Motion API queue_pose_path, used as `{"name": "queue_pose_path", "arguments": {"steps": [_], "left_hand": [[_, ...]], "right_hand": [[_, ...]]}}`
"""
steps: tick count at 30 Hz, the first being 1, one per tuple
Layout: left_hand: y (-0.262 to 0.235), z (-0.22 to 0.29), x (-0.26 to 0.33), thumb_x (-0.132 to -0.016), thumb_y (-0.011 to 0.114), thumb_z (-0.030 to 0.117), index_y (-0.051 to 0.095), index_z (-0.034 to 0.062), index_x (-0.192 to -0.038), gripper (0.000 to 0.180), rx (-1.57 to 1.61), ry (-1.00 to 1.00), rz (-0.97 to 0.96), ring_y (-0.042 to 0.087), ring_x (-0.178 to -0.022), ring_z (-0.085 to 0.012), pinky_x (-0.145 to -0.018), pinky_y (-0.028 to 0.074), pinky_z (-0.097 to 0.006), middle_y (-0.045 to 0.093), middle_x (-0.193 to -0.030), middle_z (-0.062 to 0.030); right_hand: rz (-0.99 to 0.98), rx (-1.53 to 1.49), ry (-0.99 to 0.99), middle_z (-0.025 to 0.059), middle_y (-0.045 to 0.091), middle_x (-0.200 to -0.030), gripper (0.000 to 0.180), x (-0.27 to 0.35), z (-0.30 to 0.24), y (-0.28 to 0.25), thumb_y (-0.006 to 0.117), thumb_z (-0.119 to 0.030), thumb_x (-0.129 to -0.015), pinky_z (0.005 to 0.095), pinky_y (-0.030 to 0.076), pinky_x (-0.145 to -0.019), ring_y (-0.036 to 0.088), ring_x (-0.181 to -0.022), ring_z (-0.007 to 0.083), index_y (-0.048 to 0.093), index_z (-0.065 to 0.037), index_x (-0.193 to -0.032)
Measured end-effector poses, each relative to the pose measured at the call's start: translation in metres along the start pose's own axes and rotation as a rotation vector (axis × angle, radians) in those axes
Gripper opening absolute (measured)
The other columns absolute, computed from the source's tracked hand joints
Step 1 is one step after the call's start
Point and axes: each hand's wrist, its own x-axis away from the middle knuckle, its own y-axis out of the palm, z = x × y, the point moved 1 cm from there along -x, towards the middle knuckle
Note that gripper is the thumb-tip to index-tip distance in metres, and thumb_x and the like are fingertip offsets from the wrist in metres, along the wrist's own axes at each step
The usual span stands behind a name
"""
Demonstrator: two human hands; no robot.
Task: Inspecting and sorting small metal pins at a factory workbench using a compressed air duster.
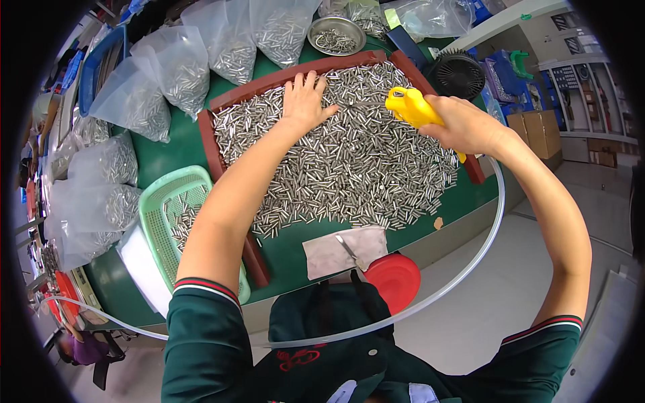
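Small silvery metal pins (pixel 336 168) lie in a wide, dense layer on the green table, bounded by dark red bars (pixel 295 69). My left hand (pixel 306 101) rests on the far left part of the layer, fingers spread, holding nothing I can see. In my right hand (pixel 468 124) is a yellow air blow gun (pixel 411 107), its thin nozzle (pixel 366 104) pointing left over the pins toward my left hand. A clear hose (pixel 500 195) curves down from the right side and across in front of me.
Clear bags of metal pins (pixel 232 47) line the far and left edges. A green plastic basket (pixel 151 208) holds more pins at left. At the back stand a metal bowl (pixel 336 25) and black fan (pixel 457 74). A cloth (pixel 319 258) and red round lid (pixel 396 282) are near me.
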Motion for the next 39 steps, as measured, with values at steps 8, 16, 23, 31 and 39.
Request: {"name": "queue_pose_path", "arguments": {"steps": [8, 16, 23, 31, 39], "left_hand": [[-0.002, 0.007, -0.005, -0.071, 0.056, 0.066, 0.042, 0.0132, -0.133, 0.083, -0.024, -0.152, -0.246, 0.042, -0.111, -0.0335, -0.089, 0.036, -0.048, 0.041, -0.126, -0.0114], [0.0, -0.014, -0.007, -0.077, 0.058, 0.047, 0.052, 0.0138, -0.12, 0.054, 0.124, -0.146, -0.274, 0.059, -0.096, -0.035, -0.081, 0.046, -0.046, 0.06, -0.104, -0.0186], [-0.019, -0.023, 0.0, -0.075, 0.058, 0.031, 0.063, 0.0198, -0.11, 0.038, 0.232, -0.025, -0.541, 0.059, -0.101, -0.0293, -0.091, 0.038, -0.049, 0.064, -0.105, -0.0123], [-0.05, -0.035, 0.004, -0.067, 0.066, 0.019, 0.068, 0.0072, -0.081, 0.019, 0.353, 0.14, -0.708, 0.059, -0.092, -0.0308, -0.083, 0.045, -0.039, 0.063, -0.092, -0.0137], [-0.05, -0.007, 0.004, -0.071, 0.07, 0.032, 0.059, 0.0039, -0.108, 0.047, 0.363, 0.124, -0.419, 0.046, -0.114, -0.0321, -0.095, 0.038, -0.042, 0.052, -0.118, -0.014]], "right_hand": [[-0.056, -0.06, 0.083, 0.0236, 0.063, -0.088, 0.033, -0.008, -0.007, -0.008, 0.059, -0.023, -0.083, 0.0411, 0.049, -0.077, 0.062, -0.086, 0.0355, 0.054, 0.005, -0.099], [0.0, -0.11, 0.073, 0.0169, 0.06, -0.069, 0.036, -0.025, -0.001, -0.011, 0.06, -0.02, -0.084, 0.037, 0.049, -0.061, 0.063, -0.061, 0.025, 0.049, 0.007, -0.105], [-0.065, -0.15, 0.118, 0.0128, 0.06, -0.066, 0.035, -0.03, -0.005, -0.025, 0.059, -0.018, -0.085, 0.0334, 0.05, -0.058, 0.062, -0.057, 0.0196, 0.048, 0.007, -0.106], [-0.134, -0.055, 0.11, 0.0125, 0.062, -0.067, 0.032, -0.028, 0.006, -0.025, 0.059, -0.02, -0.084, 0.0348, 0.051, -0.061, 0.064, -0.062, 0.0216, 0.053, 0.005, -0.102], [-0.07, -0.148, 0.116, 0.0141, 0.061, -0.069, 0.032, -0.011, 0.014, -0.022, 0.058, -0.02, -0.084, 0.0345, 0.05, -0.06, 0.063, -0.061, 0.0235, 0.051, 0.005, -0.104]]}}
